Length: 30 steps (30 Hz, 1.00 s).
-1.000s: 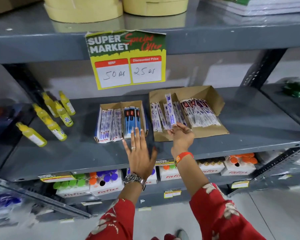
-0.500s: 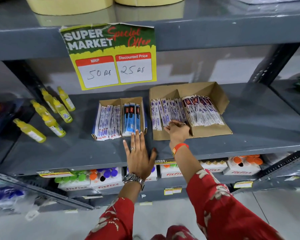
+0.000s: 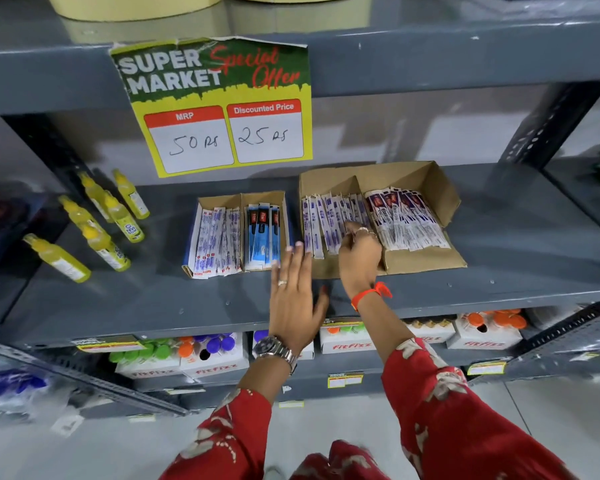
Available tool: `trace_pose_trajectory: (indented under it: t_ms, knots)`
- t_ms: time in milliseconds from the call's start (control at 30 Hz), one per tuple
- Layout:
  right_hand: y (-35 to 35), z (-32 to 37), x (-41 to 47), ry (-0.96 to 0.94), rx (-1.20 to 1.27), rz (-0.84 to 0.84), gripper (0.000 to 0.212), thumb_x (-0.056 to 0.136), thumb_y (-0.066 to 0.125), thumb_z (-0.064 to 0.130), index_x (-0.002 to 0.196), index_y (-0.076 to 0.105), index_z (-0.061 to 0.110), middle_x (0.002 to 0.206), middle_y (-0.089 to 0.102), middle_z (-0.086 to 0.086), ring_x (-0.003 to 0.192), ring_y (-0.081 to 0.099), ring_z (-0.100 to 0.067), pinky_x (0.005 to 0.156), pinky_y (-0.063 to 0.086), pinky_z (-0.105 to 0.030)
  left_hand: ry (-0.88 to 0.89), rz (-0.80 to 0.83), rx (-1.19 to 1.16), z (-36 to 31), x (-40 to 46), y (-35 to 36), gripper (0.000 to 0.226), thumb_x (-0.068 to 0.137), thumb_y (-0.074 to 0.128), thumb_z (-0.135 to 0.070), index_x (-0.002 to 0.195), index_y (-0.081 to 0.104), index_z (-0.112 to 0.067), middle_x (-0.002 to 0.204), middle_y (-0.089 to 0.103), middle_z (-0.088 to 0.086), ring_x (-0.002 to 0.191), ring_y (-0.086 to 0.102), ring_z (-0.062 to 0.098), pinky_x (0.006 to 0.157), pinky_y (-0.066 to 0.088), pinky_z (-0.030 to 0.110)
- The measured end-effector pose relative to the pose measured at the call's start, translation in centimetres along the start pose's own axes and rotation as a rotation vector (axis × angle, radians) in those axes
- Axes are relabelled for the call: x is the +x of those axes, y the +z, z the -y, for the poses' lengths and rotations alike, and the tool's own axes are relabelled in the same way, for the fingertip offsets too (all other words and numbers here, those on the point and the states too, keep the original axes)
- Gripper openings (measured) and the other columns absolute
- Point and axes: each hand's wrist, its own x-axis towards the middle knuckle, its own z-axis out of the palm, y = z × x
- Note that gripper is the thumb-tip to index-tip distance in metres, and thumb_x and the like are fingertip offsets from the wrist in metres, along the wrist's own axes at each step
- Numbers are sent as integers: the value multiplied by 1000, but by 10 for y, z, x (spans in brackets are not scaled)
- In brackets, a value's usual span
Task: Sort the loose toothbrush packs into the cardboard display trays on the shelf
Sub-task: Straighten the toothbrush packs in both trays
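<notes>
Two cardboard display trays sit on the grey middle shelf. The small left tray (image 3: pixel 205 204) holds white toothbrush packs (image 3: pixel 215 240) and blue packs (image 3: pixel 262 235). The larger right tray (image 3: pixel 430 261) holds purple-and-white packs (image 3: pixel 321 223) in its left compartment and dark-headed packs (image 3: pixel 409 225) in its right. My right hand (image 3: pixel 359 256) rests in the left compartment, fingertips pinching among the purple-and-white packs. My left hand (image 3: pixel 295 296) hovers flat and open over the shelf, between the two trays, its fingertips at the small tray's front right corner.
Several yellow bottles (image 3: pixel 101 223) lie on the shelf's left part. A "Special Offer" price sign (image 3: pixel 215 105) hangs from the upper shelf edge. White boxes of coloured-cap bottles (image 3: pixel 215 358) fill the shelf below. A metal upright (image 3: pixel 548 126) stands at right.
My right hand has lowered from above the tray's front edge into the purple-and-white packs, pressing them down. My left hand has slid slightly forward toward the trays.
</notes>
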Motion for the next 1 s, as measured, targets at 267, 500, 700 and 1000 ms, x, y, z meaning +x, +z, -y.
trace_pose_trajectory:
  t_ms: [267,500,700,1000]
  knots:
    - [-8,-3,13,-89,-154,273,25,95,39,14,102,57,-2,100,67,-26,94,63,-38,74,49,-36,-22,255,-119,-16,57,22,58,88,54,-12,138,29,3,141,35,23,129,37,34,104,37,41]
    - [-10,-9,11,-79,-133,380,26,94,42,22,100,59,4,102,67,-21,95,63,-36,82,53,-39,-18,266,-20,-13,64,30,59,85,52,-6,138,27,6,140,37,24,130,33,33,111,25,38]
    - [-33,-8,12,-241,-23,86,29,87,42,3,107,62,-1,100,68,-24,88,64,-38,75,51,-40,-26,162,-89,-24,65,17,67,77,57,3,137,28,6,140,38,25,130,35,35,110,28,41]
    - [-114,-43,52,77,-101,-66,26,86,42,-2,104,59,-10,103,63,-36,97,57,-48,77,45,-45,22,-31,-231,-91,106,18,49,84,42,-22,129,48,-3,135,50,19,123,48,32,102,38,47]
